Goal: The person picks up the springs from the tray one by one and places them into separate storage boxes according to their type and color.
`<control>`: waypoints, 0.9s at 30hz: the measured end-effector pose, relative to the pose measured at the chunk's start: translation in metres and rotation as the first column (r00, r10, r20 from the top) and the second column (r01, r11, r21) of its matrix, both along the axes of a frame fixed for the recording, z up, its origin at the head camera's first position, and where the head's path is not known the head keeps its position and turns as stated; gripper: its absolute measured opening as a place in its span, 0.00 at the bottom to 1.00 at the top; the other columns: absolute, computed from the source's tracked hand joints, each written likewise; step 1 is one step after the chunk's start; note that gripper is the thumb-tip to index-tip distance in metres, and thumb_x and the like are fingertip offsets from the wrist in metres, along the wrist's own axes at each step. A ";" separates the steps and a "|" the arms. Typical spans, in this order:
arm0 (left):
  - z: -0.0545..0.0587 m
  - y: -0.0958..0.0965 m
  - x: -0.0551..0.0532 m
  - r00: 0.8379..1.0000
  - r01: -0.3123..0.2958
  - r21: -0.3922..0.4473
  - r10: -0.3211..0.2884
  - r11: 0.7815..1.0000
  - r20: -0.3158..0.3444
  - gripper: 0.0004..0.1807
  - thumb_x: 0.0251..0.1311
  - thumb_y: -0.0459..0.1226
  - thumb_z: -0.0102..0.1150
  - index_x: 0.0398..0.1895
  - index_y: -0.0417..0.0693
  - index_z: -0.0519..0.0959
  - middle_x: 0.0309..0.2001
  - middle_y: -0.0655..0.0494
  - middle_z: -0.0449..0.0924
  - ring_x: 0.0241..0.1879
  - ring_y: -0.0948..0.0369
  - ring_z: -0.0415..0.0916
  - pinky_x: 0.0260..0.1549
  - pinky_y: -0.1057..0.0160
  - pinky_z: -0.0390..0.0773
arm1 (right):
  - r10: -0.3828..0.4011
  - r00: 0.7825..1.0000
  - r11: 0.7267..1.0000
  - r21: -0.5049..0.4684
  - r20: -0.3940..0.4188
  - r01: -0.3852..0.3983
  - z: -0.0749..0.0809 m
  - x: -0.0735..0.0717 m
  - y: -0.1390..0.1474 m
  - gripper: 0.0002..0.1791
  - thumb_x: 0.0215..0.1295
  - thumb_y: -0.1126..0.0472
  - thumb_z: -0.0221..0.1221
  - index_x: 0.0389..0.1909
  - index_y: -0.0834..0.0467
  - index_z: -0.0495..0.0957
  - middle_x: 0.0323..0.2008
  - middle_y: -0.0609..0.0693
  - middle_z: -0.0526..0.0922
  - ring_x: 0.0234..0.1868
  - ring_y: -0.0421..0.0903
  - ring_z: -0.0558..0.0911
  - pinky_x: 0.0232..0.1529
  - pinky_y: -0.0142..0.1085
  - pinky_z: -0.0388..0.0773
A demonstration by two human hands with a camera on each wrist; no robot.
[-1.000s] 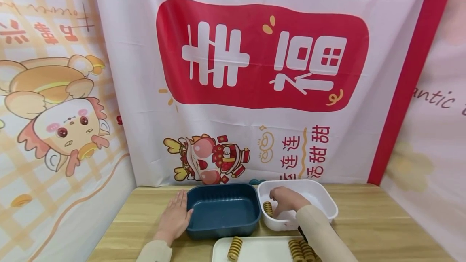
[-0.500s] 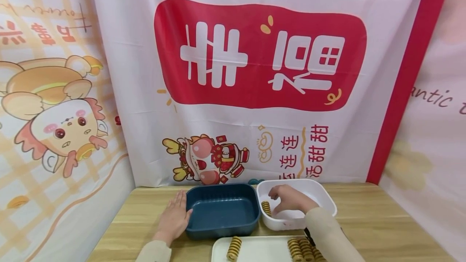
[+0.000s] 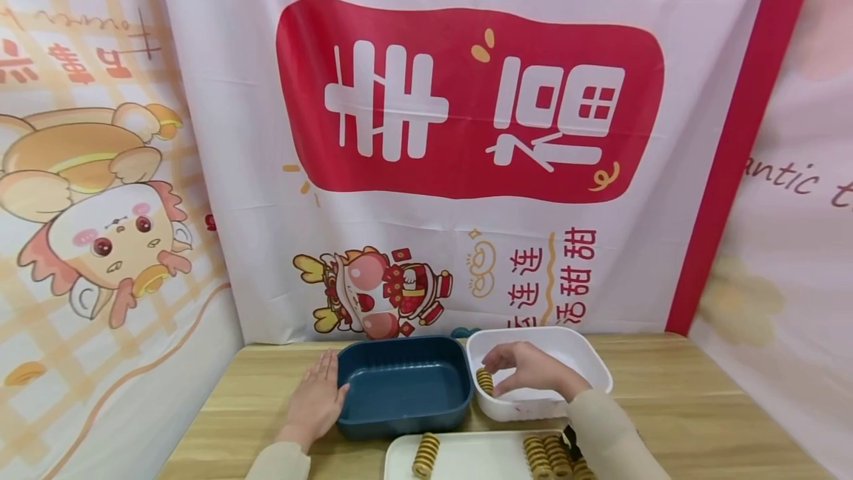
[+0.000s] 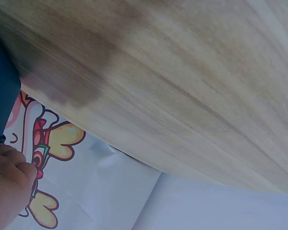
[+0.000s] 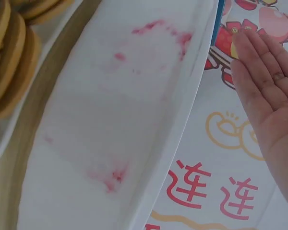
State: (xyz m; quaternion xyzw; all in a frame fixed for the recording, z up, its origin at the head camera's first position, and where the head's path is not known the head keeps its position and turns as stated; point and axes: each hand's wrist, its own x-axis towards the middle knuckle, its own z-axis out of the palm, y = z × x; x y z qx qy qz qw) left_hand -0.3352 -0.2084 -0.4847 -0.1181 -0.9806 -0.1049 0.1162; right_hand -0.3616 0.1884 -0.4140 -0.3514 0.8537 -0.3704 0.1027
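My left hand (image 3: 316, 395) lies with straight fingers along the left side of a dark blue basin (image 3: 403, 427), thumb by its rim. In the left wrist view, only a bit of the hand (image 4: 9, 182) shows beside the blue wall. My right hand (image 3: 529, 372) reaches into a white basin (image 3: 593, 358), fingers and thumb spread at the ends of a short stack of round biscuits (image 3: 484, 382). The right wrist view shows this hand's (image 5: 273, 96) fingers straight and side by side past the white rim; thumb and stack are hidden there.
A white tray (image 3: 476, 458) sits in front of the basins, cut off below. One biscuit stack (image 3: 426, 456) is at its left, and several stacks (image 3: 546, 458) at its right, near my right sleeve. A printed cloth (image 3: 373, 221) hangs behind the wooden table (image 3: 666, 384).
My right hand's fingertips have shifted left to the biscuit stack in the white basin, and the forearm has swung right. The stack keeps its place in the basin. The left hand stays put.
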 end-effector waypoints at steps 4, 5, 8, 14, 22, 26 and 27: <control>0.001 0.000 0.001 1.000 0.000 -0.001 0.000 1.000 0.014 0.34 0.69 0.42 0.47 0.66 0.22 0.56 0.69 0.29 0.52 0.70 0.39 0.48 0.66 0.43 0.52 | 0.007 0.999 1.000 -0.030 0.054 -0.006 -0.001 0.004 -0.005 0.23 0.53 0.65 0.69 0.49 0.68 0.77 0.43 0.56 0.83 0.49 0.57 0.80 0.54 0.49 0.74; 0.000 0.000 0.001 1.000 0.001 0.001 -0.001 1.000 0.017 0.34 0.69 0.42 0.47 0.66 0.22 0.56 0.69 0.28 0.52 0.70 0.39 0.48 0.66 0.43 0.52 | 0.015 0.997 0.999 -0.050 0.071 -0.012 -0.002 0.005 -0.007 0.23 0.53 0.66 0.69 0.50 0.69 0.76 0.43 0.58 0.83 0.49 0.58 0.80 0.55 0.51 0.74; -0.001 -0.001 0.001 1.000 0.000 0.002 0.000 1.000 0.017 0.34 0.69 0.42 0.47 0.66 0.22 0.56 0.69 0.28 0.52 0.70 0.39 0.48 0.66 0.43 0.52 | 0.045 0.990 0.993 -0.115 0.137 -0.029 -0.003 0.007 -0.013 0.23 0.54 0.67 0.68 0.51 0.70 0.75 0.45 0.63 0.82 0.50 0.60 0.80 0.56 0.55 0.71; -0.003 -0.001 -0.001 1.000 -0.002 0.002 0.002 1.000 0.015 0.34 0.69 0.42 0.47 0.66 0.22 0.56 0.69 0.29 0.52 0.70 0.39 0.47 0.66 0.42 0.51 | 0.063 0.974 0.986 -0.164 0.219 -0.027 -0.004 0.012 -0.027 0.21 0.55 0.68 0.67 0.51 0.68 0.77 0.46 0.63 0.81 0.50 0.57 0.80 0.55 0.56 0.71; -0.003 -0.001 0.000 1.000 0.001 0.009 -0.001 1.000 0.006 0.34 0.69 0.42 0.47 0.66 0.22 0.56 0.69 0.29 0.52 0.70 0.39 0.48 0.66 0.43 0.52 | 0.081 0.959 0.985 -0.171 0.272 -0.034 -0.006 0.019 -0.044 0.22 0.53 0.67 0.68 0.50 0.66 0.77 0.45 0.54 0.83 0.50 0.53 0.80 0.56 0.54 0.72; -0.002 -0.001 0.000 1.000 0.004 0.006 -0.004 1.000 0.007 0.34 0.69 0.42 0.47 0.67 0.22 0.56 0.69 0.29 0.52 0.70 0.39 0.47 0.67 0.43 0.51 | 0.109 0.958 0.984 -0.167 0.264 -0.066 -0.008 0.023 -0.052 0.21 0.54 0.68 0.68 0.50 0.65 0.77 0.45 0.52 0.82 0.50 0.53 0.80 0.56 0.53 0.71; -0.002 -0.001 0.000 1.000 0.004 0.004 -0.004 1.000 0.007 0.34 0.69 0.42 0.47 0.67 0.22 0.55 0.69 0.29 0.52 0.70 0.39 0.47 0.67 0.43 0.51 | 0.113 0.960 0.984 -0.162 0.256 -0.073 -0.008 0.023 -0.054 0.21 0.54 0.69 0.68 0.50 0.64 0.77 0.45 0.51 0.82 0.50 0.54 0.80 0.56 0.52 0.72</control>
